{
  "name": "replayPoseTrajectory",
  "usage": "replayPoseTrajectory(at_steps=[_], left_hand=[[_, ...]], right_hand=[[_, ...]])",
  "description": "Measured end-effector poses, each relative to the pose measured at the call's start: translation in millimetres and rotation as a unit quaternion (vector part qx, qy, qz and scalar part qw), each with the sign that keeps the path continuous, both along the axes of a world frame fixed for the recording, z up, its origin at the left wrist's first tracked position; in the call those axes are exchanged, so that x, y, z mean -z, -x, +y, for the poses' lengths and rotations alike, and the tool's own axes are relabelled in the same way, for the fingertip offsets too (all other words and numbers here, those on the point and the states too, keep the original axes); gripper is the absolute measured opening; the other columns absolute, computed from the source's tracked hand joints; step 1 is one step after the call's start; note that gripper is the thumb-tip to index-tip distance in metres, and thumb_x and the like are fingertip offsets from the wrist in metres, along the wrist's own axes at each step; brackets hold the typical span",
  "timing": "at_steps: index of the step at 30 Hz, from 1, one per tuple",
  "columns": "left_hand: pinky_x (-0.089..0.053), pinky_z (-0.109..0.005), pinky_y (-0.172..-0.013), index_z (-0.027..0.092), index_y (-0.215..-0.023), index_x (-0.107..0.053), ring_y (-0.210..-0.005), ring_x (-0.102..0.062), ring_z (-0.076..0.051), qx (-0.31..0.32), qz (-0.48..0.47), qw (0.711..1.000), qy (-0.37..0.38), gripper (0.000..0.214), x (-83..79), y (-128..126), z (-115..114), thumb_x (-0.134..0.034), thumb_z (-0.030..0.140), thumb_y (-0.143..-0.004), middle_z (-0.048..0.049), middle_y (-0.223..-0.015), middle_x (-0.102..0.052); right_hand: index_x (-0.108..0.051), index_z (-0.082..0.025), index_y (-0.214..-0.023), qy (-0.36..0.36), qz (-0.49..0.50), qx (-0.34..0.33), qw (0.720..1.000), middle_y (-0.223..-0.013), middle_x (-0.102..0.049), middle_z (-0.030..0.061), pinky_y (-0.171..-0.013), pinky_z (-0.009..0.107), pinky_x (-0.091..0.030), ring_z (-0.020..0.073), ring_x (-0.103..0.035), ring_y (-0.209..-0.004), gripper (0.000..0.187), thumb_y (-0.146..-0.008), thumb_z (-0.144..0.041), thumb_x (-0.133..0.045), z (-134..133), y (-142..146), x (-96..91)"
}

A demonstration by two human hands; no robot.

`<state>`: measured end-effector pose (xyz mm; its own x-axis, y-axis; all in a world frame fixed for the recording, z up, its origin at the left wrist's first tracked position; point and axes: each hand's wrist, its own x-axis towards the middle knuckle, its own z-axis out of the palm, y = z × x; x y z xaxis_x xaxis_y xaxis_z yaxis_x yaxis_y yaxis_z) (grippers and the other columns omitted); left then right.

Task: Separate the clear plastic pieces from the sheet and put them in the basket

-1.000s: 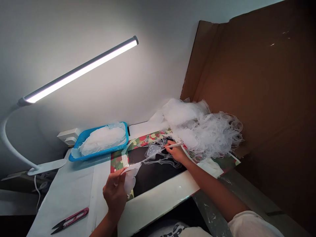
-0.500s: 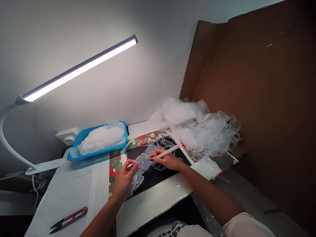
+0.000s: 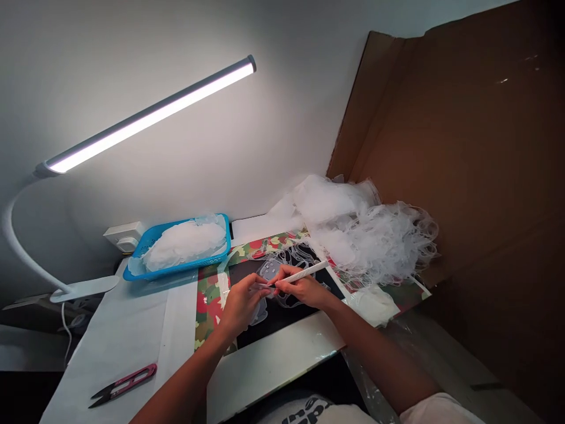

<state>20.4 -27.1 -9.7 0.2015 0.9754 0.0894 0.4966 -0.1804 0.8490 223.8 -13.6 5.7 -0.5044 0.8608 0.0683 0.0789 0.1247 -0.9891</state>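
Observation:
My left hand [image 3: 241, 303] pinches a thin translucent sheet piece [image 3: 259, 313], part of which hangs below the fingers. My right hand [image 3: 302, 288] grips a white pen-like tool [image 3: 312, 270], its back end pointing up to the right. The tool's tip meets the sheet piece between the fingertips of both hands; the exact contact is too small to make out. Just beyond my hands, clear cut-out strips [image 3: 300, 254] and a dotted translucent piece [image 3: 267, 268] lie on a black surface [image 3: 282, 323] framed by a patterned border.
A blue basket [image 3: 132, 274] full of white translucent pieces stands at the back left. Thread snips [image 3: 126, 384] lie on the table at the front left. A large heap of clear scraps [image 3: 384, 241] sits at the right, before a cardboard panel [image 3: 459, 147]. A lamp [image 3: 150, 118] hangs above.
My left hand has moved right and closer to my right hand, and the sheet piece has turned from facing me to nearly edge-on. The camera view has shifted slightly.

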Motion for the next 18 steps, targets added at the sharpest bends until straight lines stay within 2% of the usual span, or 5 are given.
replayPoseTrajectory(at_steps=[3,8,12,15,18], left_hand=[[-0.044,-0.025,-0.068,0.02,-0.085,-0.059,-0.074,-0.064,-0.017,0.011,-0.057,0.998,0.023,0.016,4.3,1,0,-0.062,0.036,-0.083,-0.0006,-0.08,-0.071],[-0.043,-0.024,-0.066,0.019,-0.085,-0.058,-0.072,-0.062,-0.016,0.014,-0.08,0.996,0.025,0.022,3.5,0,-5,-0.06,0.041,-0.086,-0.0006,-0.078,-0.069],[-0.043,-0.023,-0.065,0.019,-0.084,-0.059,-0.07,-0.059,-0.015,0.015,-0.082,0.996,0.016,0.022,0.6,-3,-7,-0.058,0.041,-0.088,-0.0002,-0.077,-0.066],[-0.042,-0.024,-0.064,0.019,-0.08,-0.058,-0.069,-0.057,-0.014,0.006,-0.065,0.998,0.001,0.022,1.2,-5,-9,-0.056,0.04,-0.089,-0.0001,-0.075,-0.064],[-0.04,-0.024,-0.064,0.019,-0.075,-0.057,-0.067,-0.053,-0.013,-0.005,-0.03,0.999,-0.032,0.023,4.8,-7,-12,-0.056,0.037,-0.089,0.0003,-0.072,-0.061]], right_hand=[[-0.063,-0.02,-0.086,0.016,0.022,0.027,0.999,-0.077,-0.069,0.0015,-0.07,0.028,-0.047,0.016,-0.062,-0.075,0.026,-0.087,-0.046,-0.06,-1,1,5.3],[-0.063,-0.02,-0.084,0.012,0.034,0.064,0.997,-0.072,-0.067,0.0009,-0.066,0.027,-0.046,0.0159,-0.061,-0.071,0.027,-0.086,-0.047,-0.062,-4,4,10.0],[-0.066,-0.021,-0.085,-0.008,0.006,0.086,0.996,-0.074,-0.067,0.0006,-0.062,0.026,-0.042,0.0154,-0.059,-0.07,0.024,-0.087,-0.044,-0.06,-8,5,10.4],[-0.067,-0.021,-0.085,-0.024,-0.012,0.103,0.994,-0.076,-0.067,0.0005,-0.066,0.027,-0.043,0.0161,-0.059,-0.072,0.022,-0.088,-0.041,-0.059,-10,6,12.0],[-0.066,-0.021,-0.079,-0.044,-0.051,0.153,0.986,-0.075,-0.067,0.0004,-0.066,0.028,-0.043,0.0163,-0.059,-0.071,0.02,-0.088,-0.036,-0.057,-12,10,16.1]])
